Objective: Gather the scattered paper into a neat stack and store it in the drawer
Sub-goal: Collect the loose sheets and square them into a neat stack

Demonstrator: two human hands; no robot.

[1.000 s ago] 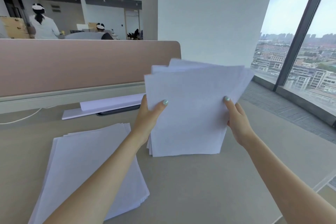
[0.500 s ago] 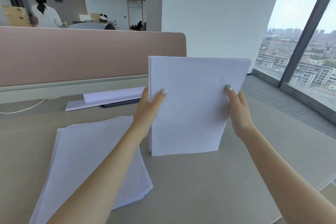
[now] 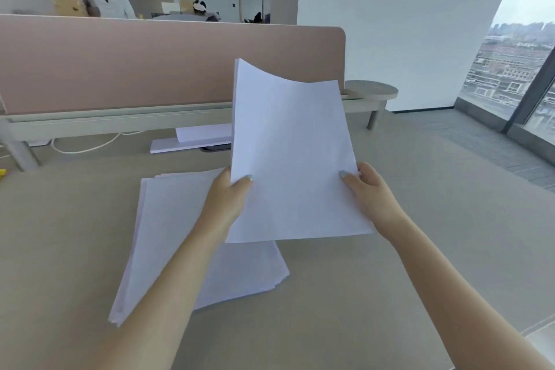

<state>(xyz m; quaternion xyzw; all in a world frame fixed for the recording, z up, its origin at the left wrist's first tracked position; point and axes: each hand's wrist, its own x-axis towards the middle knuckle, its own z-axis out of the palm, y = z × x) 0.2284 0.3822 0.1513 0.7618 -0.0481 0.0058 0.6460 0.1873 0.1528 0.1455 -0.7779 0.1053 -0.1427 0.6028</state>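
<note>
Here, the head view shows both hands raised over a beige desk (image 3: 375, 294). The left hand (image 3: 223, 204) grips the left edge of a sheaf of white paper (image 3: 291, 153), thumb on the near face and the other fingers hidden behind the sheets. The right hand (image 3: 368, 192) grips the right edge of the same sheaf in the same manner. The hands are apart, one at each side edge, both closed on the paper.

The sheaf is held nearly upright and clear of the desk. Its side edges look aligned. Its top edge curls away from the camera, with the upper left corner standing highest.

A second pile of paper (image 3: 168, 237) lies flat on the desk, below and to the left of the held sheaf. Its sheets are slightly fanned at the edges. The left forearm crosses over this pile.

Further back, a few more white sheets (image 3: 195, 140) rest on the desk at the foot of a pink divider panel (image 3: 150, 66). A white cable (image 3: 87, 147) runs along the desk near the panel. No drawer is visible in this view.
</note>
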